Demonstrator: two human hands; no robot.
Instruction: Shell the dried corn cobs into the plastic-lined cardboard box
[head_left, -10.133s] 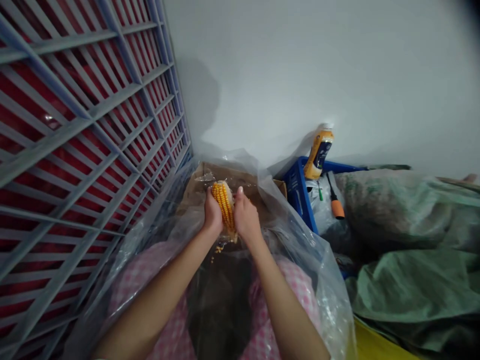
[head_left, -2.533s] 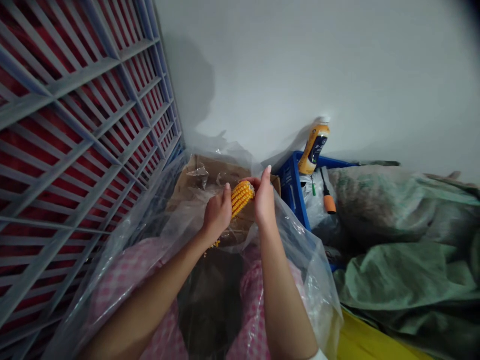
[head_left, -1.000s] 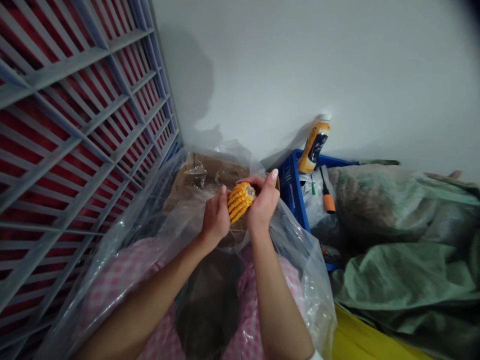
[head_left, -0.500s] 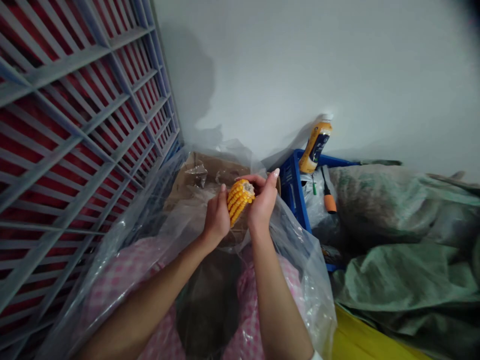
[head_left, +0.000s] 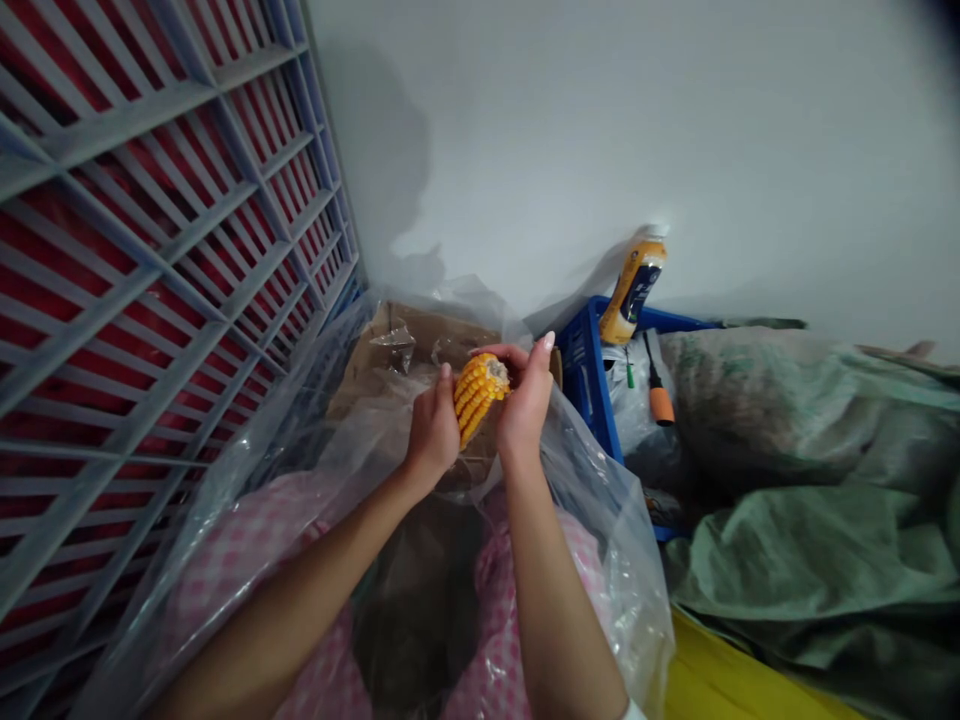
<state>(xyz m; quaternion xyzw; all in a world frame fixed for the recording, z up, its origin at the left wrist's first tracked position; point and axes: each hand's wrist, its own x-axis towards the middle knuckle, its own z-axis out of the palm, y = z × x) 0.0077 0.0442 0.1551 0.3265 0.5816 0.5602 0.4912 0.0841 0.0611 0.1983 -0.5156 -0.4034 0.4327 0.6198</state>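
Note:
A yellow ear of corn [head_left: 475, 398] is held between both hands, tilted, its pale broken end facing up and toward me. My left hand [head_left: 435, 425] is closed on the cob's left side, thumb pointing up. My right hand [head_left: 525, 400] wraps the other side, its fingers behind the cob and thumb raised. Below the hands a clear plastic bag [head_left: 360, 430] spreads over my lap, with brown cardboard [head_left: 367, 350] showing behind and through it. Pink checked cloth [head_left: 262, 540] covers my legs under the plastic.
A tall slatted crate [head_left: 161, 265] with red contents stands at the left. Right of me a blue crate [head_left: 592, 385] holds a yellow-labelled bottle [head_left: 632, 292] and an orange-handled tool [head_left: 661, 404]. Green-grey sacks [head_left: 817, 560] lie farther right, near a yellow surface [head_left: 735, 675]. A white wall [head_left: 600, 130] rises ahead.
Both hands and the corn have shifted up very slightly in view. The grip on the corn looks the same.

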